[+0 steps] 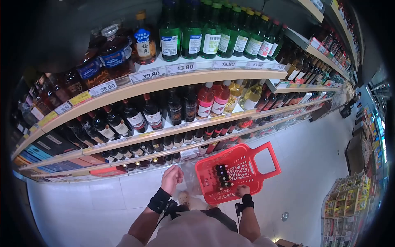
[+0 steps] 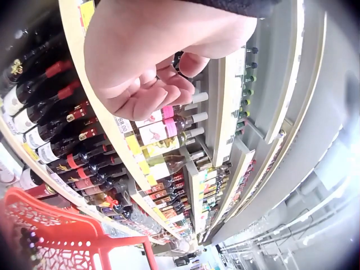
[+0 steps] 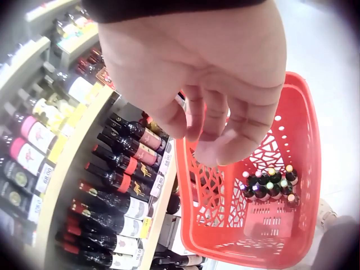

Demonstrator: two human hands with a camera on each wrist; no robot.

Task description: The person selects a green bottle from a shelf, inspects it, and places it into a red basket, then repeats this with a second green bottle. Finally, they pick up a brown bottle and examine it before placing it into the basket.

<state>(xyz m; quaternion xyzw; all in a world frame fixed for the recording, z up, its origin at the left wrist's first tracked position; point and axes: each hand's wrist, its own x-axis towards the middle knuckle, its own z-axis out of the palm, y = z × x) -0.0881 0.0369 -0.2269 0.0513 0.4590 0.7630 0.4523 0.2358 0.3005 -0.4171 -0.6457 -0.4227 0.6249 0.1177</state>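
Note:
A red plastic shopping basket (image 1: 257, 184) with a pull handle stands on the floor before the person. Several small dark bottles (image 1: 222, 173) with pale and coloured caps stand grouped inside it, showing also in the right wrist view as bottles (image 3: 269, 184). The right hand (image 1: 242, 190) is over the basket's near side, its fingers (image 3: 211, 112) loosely bent with nothing in them. Left of the basket, the left hand (image 1: 172, 180) hangs in front of the lower shelves. Its fingers (image 2: 152, 98) curl loosely and hold nothing.
Wine bottles (image 1: 153, 115) fill the middle shelf, with green bottles (image 1: 191, 39) above. A wooden shelf edge (image 1: 164, 78) carries price tags. Yellow packets stand in a wire rack (image 1: 343, 201) at the right. Pale tiled floor (image 1: 296, 177) runs along the aisle.

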